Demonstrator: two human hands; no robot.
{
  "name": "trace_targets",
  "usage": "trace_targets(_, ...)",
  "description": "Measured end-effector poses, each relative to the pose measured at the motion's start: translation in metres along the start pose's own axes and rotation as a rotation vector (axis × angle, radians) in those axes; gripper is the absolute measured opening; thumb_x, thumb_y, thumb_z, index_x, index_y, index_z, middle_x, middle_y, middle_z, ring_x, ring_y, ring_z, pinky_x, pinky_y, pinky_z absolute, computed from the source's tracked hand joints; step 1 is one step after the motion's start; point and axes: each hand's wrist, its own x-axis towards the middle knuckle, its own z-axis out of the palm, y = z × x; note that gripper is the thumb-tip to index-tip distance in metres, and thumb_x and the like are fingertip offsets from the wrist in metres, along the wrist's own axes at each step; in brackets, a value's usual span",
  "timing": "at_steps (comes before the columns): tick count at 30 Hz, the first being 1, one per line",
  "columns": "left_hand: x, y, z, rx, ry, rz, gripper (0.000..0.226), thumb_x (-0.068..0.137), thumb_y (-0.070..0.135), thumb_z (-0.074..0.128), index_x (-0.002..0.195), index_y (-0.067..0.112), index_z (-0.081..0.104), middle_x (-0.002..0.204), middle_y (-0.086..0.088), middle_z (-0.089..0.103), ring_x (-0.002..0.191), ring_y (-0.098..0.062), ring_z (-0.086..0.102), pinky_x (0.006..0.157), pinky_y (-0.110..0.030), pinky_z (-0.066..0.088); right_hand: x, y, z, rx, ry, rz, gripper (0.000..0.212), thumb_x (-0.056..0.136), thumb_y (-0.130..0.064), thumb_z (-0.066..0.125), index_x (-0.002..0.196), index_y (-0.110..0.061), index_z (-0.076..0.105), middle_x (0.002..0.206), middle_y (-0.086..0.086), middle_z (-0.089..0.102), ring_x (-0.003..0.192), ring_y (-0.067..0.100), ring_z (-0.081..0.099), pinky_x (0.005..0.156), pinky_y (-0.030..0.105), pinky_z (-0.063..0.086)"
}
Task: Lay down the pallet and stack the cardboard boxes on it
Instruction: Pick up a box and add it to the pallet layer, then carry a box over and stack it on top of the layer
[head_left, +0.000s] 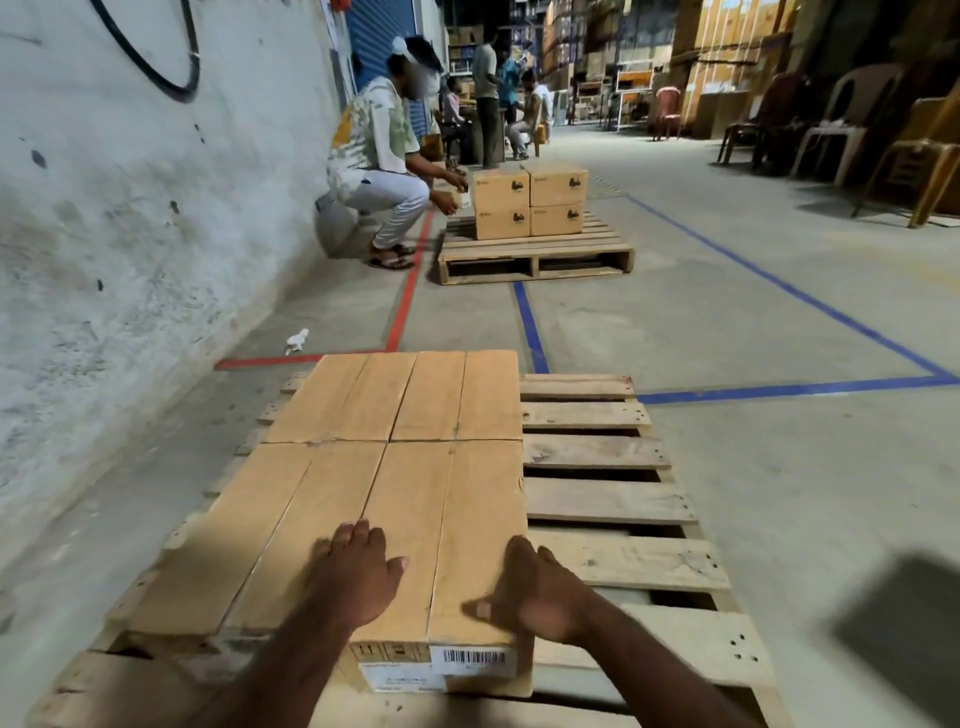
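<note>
We note a person (379, 171) crouching between the wall (104, 208) and a far pallet (535, 257) carrying cartons (530, 200) in two tiers. Red tape (410, 291) and blue tape (779, 280) mark the floor (727, 467). A crumpled white scrap (297, 340) lies near the red tape. Plastic chairs (852, 119) stand at far right.

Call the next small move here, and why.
Probably lift both hands off and fetch another box. The near-right box looks flush with the other boxes, left hand flat on top, right hand at its right edge, and the pallet is bare on the right.
</note>
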Motion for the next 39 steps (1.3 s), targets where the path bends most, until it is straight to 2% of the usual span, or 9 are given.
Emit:
trace_targets(1, 0.001, 0.006, -0.011, 0.038, 0.005, 0.036, 0.066, 0.099, 0.057, 0.028, 0.151, 0.016, 0.034, 0.163, -0.009, 0.024, 0.151, -0.028, 0.019, 0.119, -0.047, 0.021, -0.004, -0.002, -0.012, 0.007, 0.055, -0.003, 0.107, 0.071, -0.076, 0.068, 0.15, -0.017, 0.026, 0.149, 0.01, 0.042, 0.133, 0.028, 0.046, 0.114, 0.041, 0.039)
trace_targets(3, 0.003, 0.027, -0.038, 0.046, 0.025, 0.096, 0.067, 0.098, 0.058, 0.034, 0.15, 0.017, 0.035, 0.165, -0.009, 0.02, 0.152, -0.029, 0.016, 0.12, -0.047, 0.02, -0.017, -0.004, -0.046, -0.018, 0.175, 0.034, 0.107, 0.081, -0.075, 0.059, 0.16, -0.015, 0.018, 0.165, 0.011, 0.027, 0.149, 0.028, 0.031, 0.121, 0.039, 0.03)
trace_targets(7, 0.01, 0.087, -0.117, 0.012, 0.115, 0.24, 0.069, 0.096, 0.056, 0.045, 0.15, 0.015, 0.033, 0.166, -0.01, 0.014, 0.152, -0.031, 0.01, 0.121, -0.048, 0.019, -0.047, -0.01, -0.139, -0.299, 0.368, 0.099, 0.093, 0.093, -0.069, 0.048, 0.161, -0.017, 0.014, 0.17, 0.007, 0.012, 0.157, 0.028, 0.008, 0.123, 0.054, 0.019)
trace_targets(13, 0.007, 0.174, -0.26, -0.086, 0.33, 0.419, 0.073, 0.093, 0.055, 0.052, 0.15, 0.014, 0.034, 0.163, -0.01, 0.023, 0.148, -0.03, 0.022, 0.116, -0.044, 0.027, -0.121, -0.024, -0.271, -0.506, 0.658, 0.133, 0.076, 0.094, -0.068, 0.044, 0.147, -0.014, 0.038, 0.155, 0.009, 0.039, 0.146, 0.029, 0.029, 0.117, 0.057, 0.026)
trace_targets(20, -0.014, 0.307, -0.354, -0.198, 0.436, 0.688, 0.068, 0.092, 0.057, 0.053, 0.143, 0.013, 0.043, 0.152, -0.009, 0.043, 0.14, -0.028, 0.037, 0.11, -0.043, 0.038, -0.232, 0.022, -0.352, -0.511, 0.869, 0.275, 0.075, 0.094, -0.071, 0.042, 0.145, -0.016, 0.043, 0.152, 0.007, 0.045, 0.143, 0.027, 0.034, 0.113, 0.058, 0.031)
trace_targets(26, -0.061, 0.441, -0.357, -0.254, 0.369, 0.927, 0.069, 0.092, 0.06, 0.051, 0.145, 0.017, 0.044, 0.152, -0.004, 0.045, 0.141, -0.024, 0.037, 0.11, -0.043, 0.04, -0.337, 0.115, -0.368, -0.47, 0.901, 0.584, 0.068, 0.093, -0.071, 0.042, 0.135, -0.017, 0.049, 0.14, 0.007, 0.054, 0.134, 0.028, 0.044, 0.103, 0.052, 0.038)
trace_targets(30, -0.103, 0.518, -0.327, -0.232, 0.266, 1.064, 0.065, 0.092, 0.061, 0.05, 0.14, 0.017, 0.051, 0.146, -0.006, 0.053, 0.133, -0.025, 0.049, 0.103, -0.037, 0.044, -0.417, 0.183, -0.357, -0.411, 0.938, 0.809, 0.071, 0.092, -0.072, 0.043, 0.138, -0.018, 0.048, 0.139, 0.007, 0.058, 0.127, 0.031, 0.053, 0.1, 0.049, 0.046)
trace_targets(35, -0.179, 0.597, -0.259, -0.207, 0.071, 1.235, 0.064, 0.091, 0.062, 0.051, 0.141, 0.022, 0.052, 0.146, -0.004, 0.053, 0.131, -0.025, 0.051, 0.101, -0.036, 0.045, -0.509, 0.266, -0.303, -0.206, 0.901, 1.112, 0.072, 0.092, -0.071, 0.046, 0.144, -0.02, 0.046, 0.138, 0.005, 0.061, 0.124, 0.028, 0.057, 0.096, 0.042, 0.052)
trace_targets(39, -0.236, 0.637, -0.198, -0.145, -0.143, 1.334, 0.058, 0.089, 0.062, 0.054, 0.131, 0.022, 0.06, 0.134, -0.006, 0.062, 0.117, -0.025, 0.059, 0.095, -0.039, 0.05, -0.55, 0.318, -0.244, -0.064, 0.843, 1.258, 0.075, 0.091, -0.071, 0.047, 0.143, -0.017, 0.048, 0.141, 0.005, 0.06, 0.128, 0.028, 0.056, 0.099, 0.043, 0.051)
